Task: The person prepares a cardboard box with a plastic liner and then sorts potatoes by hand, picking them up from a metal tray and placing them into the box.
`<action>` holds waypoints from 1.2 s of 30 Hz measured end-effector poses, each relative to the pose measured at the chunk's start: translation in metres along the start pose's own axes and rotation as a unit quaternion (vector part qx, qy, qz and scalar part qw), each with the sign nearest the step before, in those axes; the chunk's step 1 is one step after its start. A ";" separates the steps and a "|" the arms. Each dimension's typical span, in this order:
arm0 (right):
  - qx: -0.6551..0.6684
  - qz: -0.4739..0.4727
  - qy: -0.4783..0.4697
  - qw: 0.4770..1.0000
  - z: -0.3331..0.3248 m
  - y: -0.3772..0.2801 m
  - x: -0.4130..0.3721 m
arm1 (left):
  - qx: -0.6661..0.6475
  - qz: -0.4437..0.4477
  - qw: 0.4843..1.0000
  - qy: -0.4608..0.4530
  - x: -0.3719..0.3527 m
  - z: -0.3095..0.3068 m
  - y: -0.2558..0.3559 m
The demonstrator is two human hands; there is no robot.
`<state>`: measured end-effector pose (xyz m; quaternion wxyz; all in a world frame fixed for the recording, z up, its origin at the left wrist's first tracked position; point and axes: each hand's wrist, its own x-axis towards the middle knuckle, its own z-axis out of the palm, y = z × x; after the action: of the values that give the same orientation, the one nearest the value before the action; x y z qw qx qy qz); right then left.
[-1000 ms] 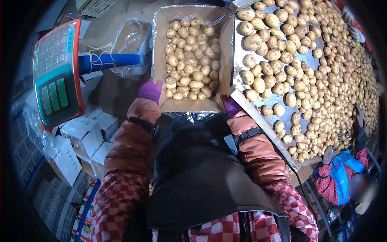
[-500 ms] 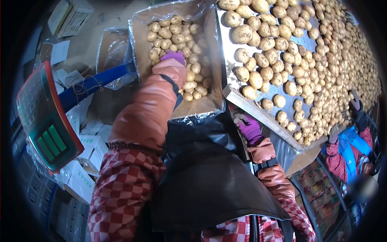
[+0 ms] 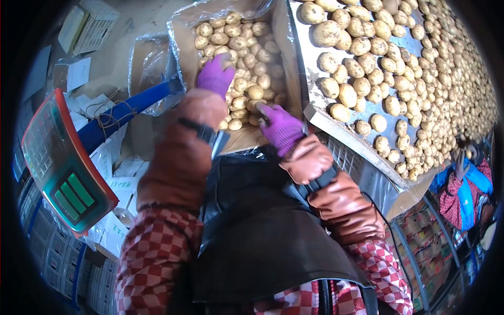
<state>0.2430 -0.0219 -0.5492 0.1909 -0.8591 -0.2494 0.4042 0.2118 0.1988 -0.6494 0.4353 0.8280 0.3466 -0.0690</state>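
A plastic-lined cardboard box (image 3: pixel 257 140) holds many potatoes (image 3: pixel 240 43). My left hand (image 3: pixel 216 75), in a purple glove with greyish fingertips, lies over the potatoes on the box's left side, its fingers loosely apart on them. Also in a purple glove, my right hand (image 3: pixel 283 128) reaches over the box's near right corner. Its fingers point left and are spread beside the nearest potatoes. I see nothing gripped in either hand, though the left fingertips are partly lost among the potatoes.
A sloping table with a wooden edge (image 3: pixel 357 148) carries loose potatoes (image 3: pixel 362 85) at the right. A digital scale display (image 3: pixel 73 197) on a blue post (image 3: pixel 134 102) stands left. An empty lined box (image 3: pixel 149 58) sits behind it. Another person (image 3: pixel 467 191) works at far right.
My right hand has moved from beside the table edge up to the box. My left hand has shifted slightly left over the potatoes. The view has shifted a little.
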 end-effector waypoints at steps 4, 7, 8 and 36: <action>-0.159 0.029 -0.156 0.974 0.045 0.013 0.052 | -0.201 0.044 0.974 0.092 -0.091 0.001 -0.029; -0.153 0.070 -0.140 0.976 0.072 0.024 0.085 | -0.196 -0.053 0.979 0.010 -0.138 -0.007 -0.007; -0.205 0.036 -0.147 0.967 0.068 0.023 0.089 | -0.159 -0.067 0.985 0.000 -0.142 -0.007 -0.004; 0.739 0.058 -0.139 0.657 -0.038 0.031 -0.125 | 0.345 0.127 0.921 -0.129 -0.010 0.041 0.095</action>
<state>0.2125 -0.1243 -0.4675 0.7020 -0.3818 0.1583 0.5800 0.2720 0.1258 -0.6061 0.1687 0.9479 0.1344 -0.2344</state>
